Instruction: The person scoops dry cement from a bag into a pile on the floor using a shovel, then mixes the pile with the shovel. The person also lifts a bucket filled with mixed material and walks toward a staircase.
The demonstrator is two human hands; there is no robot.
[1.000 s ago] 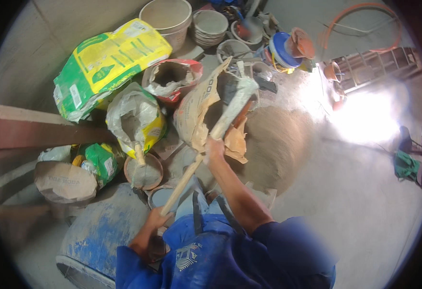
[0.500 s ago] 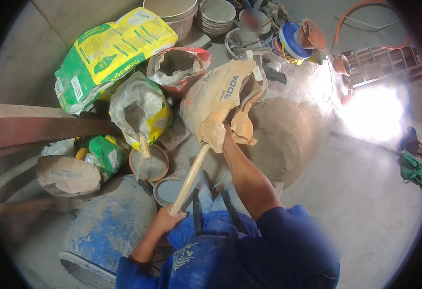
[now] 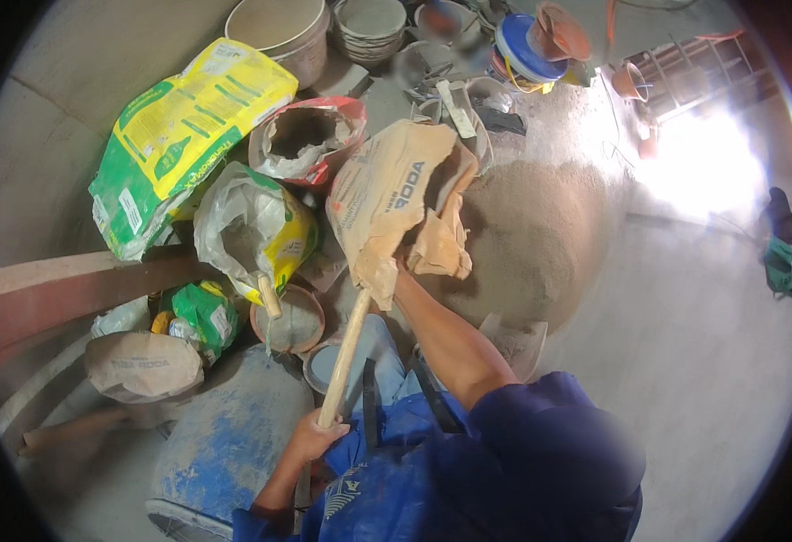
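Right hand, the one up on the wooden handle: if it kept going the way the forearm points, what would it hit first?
The right hand already touches the tan paper sack draped over the handle. Beyond it, probably the open red-rimmed bag, though depth is unclear.

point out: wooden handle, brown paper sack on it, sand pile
wooden handle [image 3: 345, 355], head view, mid-shaft above the left hand.
brown paper sack [image 3: 387, 194], head view, its broad printed face.
sand pile [image 3: 531, 239], head view, middle of the heap.

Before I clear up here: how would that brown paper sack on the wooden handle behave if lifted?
The brown paper sack looks floppy: it sags and creases over the wooden handle. Probably light, since it hangs collapsed and open. It might slip off, as it is only draped there.
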